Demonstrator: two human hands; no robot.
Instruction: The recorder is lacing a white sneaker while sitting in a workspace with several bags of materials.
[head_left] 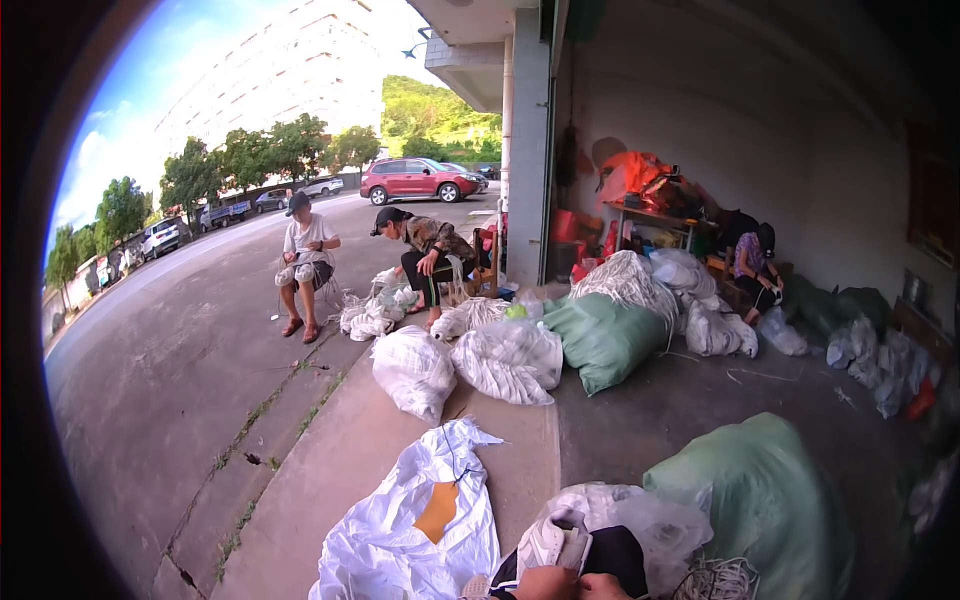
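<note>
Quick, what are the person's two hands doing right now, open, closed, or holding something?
Left hand: only its top shows at the lower edge, by the white sneaker; grip cannot be told.
Right hand: barely in view, on dark cloth; cannot be told.

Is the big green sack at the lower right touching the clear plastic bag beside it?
Touching. In the head view, the green sack presses against the clear plastic bag; no gap shows between them.

hands (575, 584) | both at lower edge, close together, mostly cropped
</note>
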